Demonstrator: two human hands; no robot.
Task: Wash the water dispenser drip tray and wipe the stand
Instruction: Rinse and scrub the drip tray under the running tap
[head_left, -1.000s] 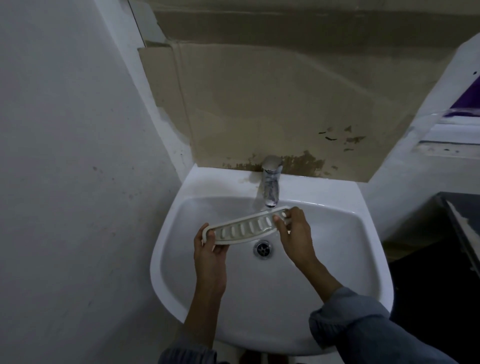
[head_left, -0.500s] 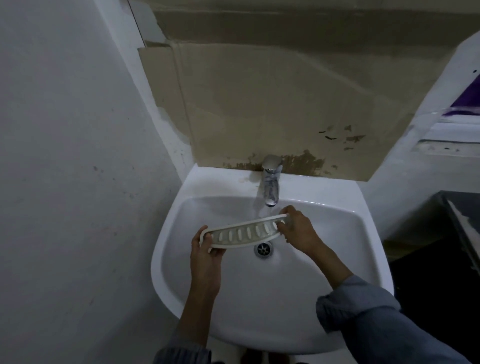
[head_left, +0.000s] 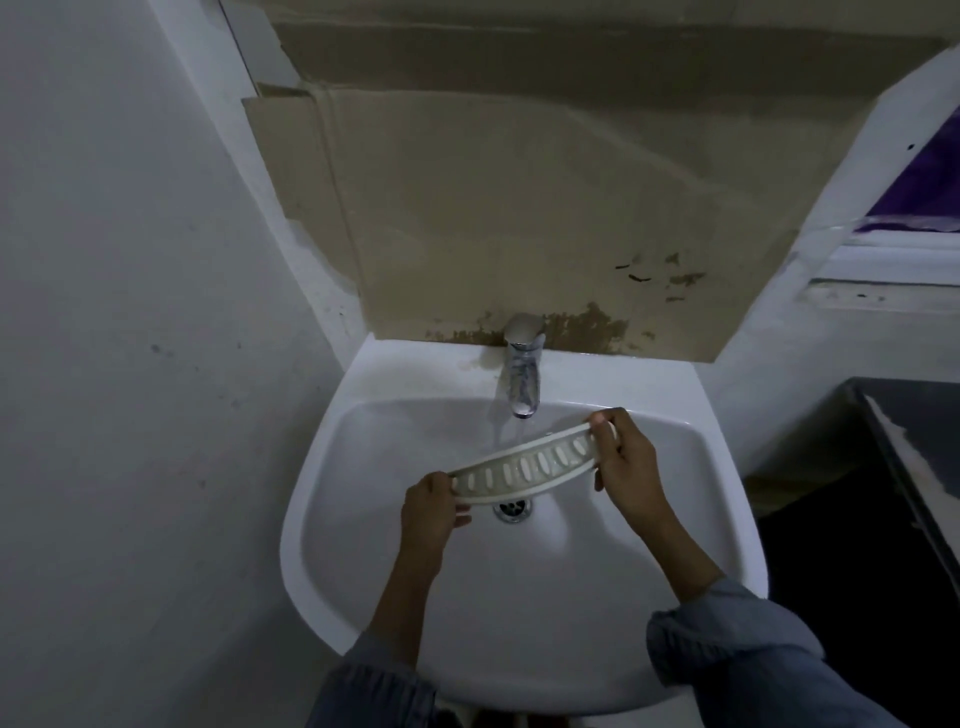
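Tilted up at its right end since a second ago: tray (head_left: 524, 466), gripped by left hand (head_left: 432, 506) and right hand (head_left: 626, 460) under tap (head_left: 521, 375) over sink (head_left: 332, 452), rinsing apparently underway.

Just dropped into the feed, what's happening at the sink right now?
A person is holding the slotted white drip tray by its ends, left hand on one and right hand on the other, over the white sink, above the drain and just below the tap.
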